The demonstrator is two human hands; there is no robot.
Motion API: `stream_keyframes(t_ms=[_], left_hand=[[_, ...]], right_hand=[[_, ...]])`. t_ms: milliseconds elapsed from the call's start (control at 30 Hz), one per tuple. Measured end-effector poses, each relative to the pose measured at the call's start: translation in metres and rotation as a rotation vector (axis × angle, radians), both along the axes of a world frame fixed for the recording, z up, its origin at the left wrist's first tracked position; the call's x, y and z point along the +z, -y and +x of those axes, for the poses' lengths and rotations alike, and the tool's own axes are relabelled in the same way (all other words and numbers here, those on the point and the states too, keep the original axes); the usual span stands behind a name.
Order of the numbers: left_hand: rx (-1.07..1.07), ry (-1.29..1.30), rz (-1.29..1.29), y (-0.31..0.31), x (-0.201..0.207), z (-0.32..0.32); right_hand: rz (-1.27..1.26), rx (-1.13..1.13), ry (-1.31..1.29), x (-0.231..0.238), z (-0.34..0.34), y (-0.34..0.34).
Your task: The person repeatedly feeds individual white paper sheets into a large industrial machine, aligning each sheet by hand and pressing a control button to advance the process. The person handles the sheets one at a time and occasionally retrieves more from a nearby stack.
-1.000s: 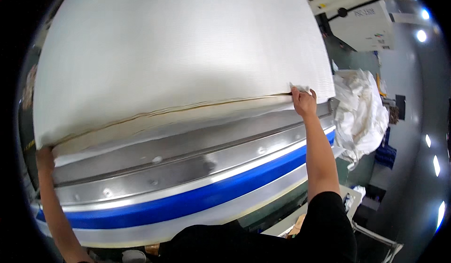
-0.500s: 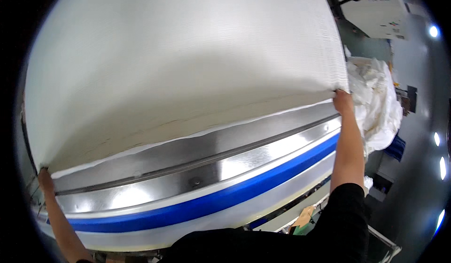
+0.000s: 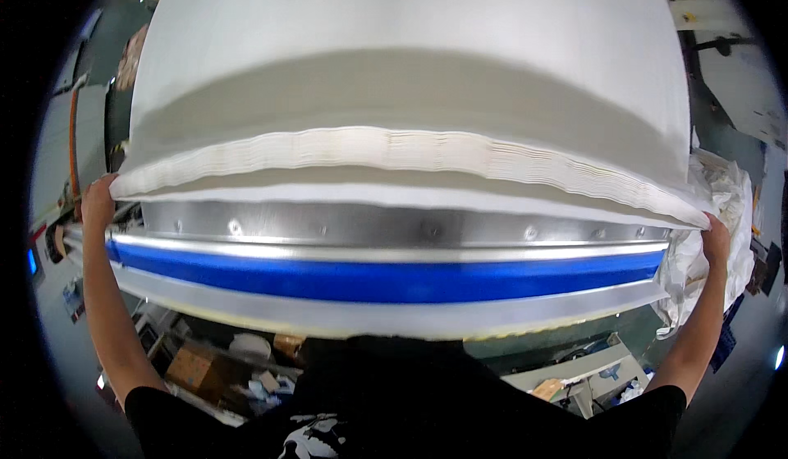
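A wide white stack of thin fabric-like layers (image 3: pixel 410 16) spreads over the table away from me. Its near edge is lifted and bowed, so the many thin layers show side-on. My left hand (image 3: pixel 98 200) is closed on the stack's near left corner. At the near right corner, my right hand (image 3: pixel 716 239) grips the same edge, arms spread wide. Beneath the raised edge a looser white sheet (image 3: pixel 361 188) hangs over a steel strip (image 3: pixel 476 225) with round fasteners. The fingers' undersides are hidden.
A blue band (image 3: pixel 394 283) and a pale rim (image 3: pixel 394 318) run along the table's front, close to my body. Crumpled white material (image 3: pixel 735 205) bulges beside my right hand. Below the rim are a cardboard box (image 3: pixel 193 369) and a light-coloured bench (image 3: pixel 566 373).
The view has swung level and turned. The near edge, low over the steel before, is now raised and shows its stacked layers. Both hands still hold the corners.
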State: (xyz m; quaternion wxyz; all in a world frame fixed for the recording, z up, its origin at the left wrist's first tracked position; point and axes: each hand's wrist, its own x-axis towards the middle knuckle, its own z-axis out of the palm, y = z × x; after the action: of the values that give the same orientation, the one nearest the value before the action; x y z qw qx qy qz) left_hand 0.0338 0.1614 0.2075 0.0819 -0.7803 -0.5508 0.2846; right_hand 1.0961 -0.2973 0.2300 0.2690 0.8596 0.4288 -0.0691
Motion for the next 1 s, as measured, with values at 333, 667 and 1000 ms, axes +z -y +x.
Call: stream_keyframes(t_ms=[333, 667, 1000], left_hand=[[-0.073, -0.681, -0.623, 0.138, -0.058, -0.056], [0.081, -0.637, -0.725, 0.178, -0.123, -0.053], [0.622, -0.462, -0.097, 0.154, -0.101, -0.079]], right_hand=[[-0.493, 0.153, -0.087, -0.037, -0.058, 0.103], [-0.637, 0.257, -0.088, -0.082, -0.068, 0.168], [-0.698, 0.214, -0.095, -0.111, -0.05, 0.186]])
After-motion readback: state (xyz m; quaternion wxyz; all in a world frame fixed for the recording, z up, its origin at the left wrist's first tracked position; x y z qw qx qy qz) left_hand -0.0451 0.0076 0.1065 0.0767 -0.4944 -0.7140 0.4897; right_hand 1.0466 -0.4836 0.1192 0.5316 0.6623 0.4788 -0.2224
